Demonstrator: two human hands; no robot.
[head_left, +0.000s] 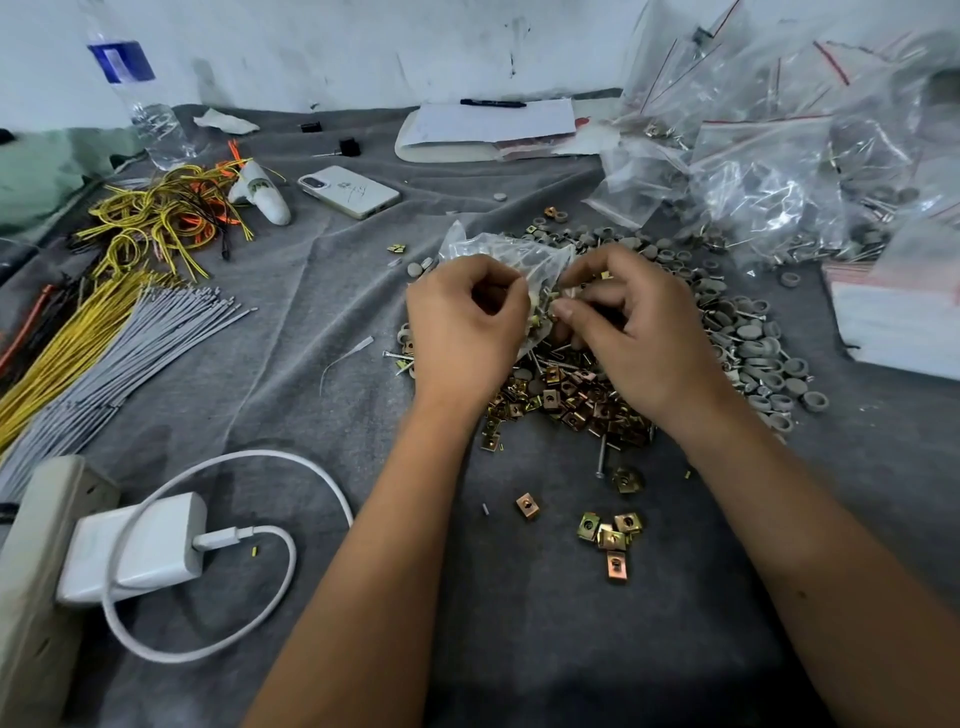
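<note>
A small clear plastic bag (511, 254) with screws and small parts inside is held up over the middle of the grey cloth. My left hand (462, 325) grips the bag's left side with curled fingers. My right hand (639, 327) pinches the bag's edge, or a small part at its mouth, between thumb and fingertips. Under both hands lies a heap of brass clip nuts (571, 395) mixed with screws. Grey round caps (748, 338) spread to the right of the heap. A few loose clip nuts (610, 538) lie nearer to me.
Yellow and grey wire bundles (104, 332) lie at the left. A white charger and cable (140, 545) sit in a power strip at front left. A phone (349, 191), a water bottle (140, 98), papers with a pen (493, 124) and filled zip bags (769, 156) stand further back.
</note>
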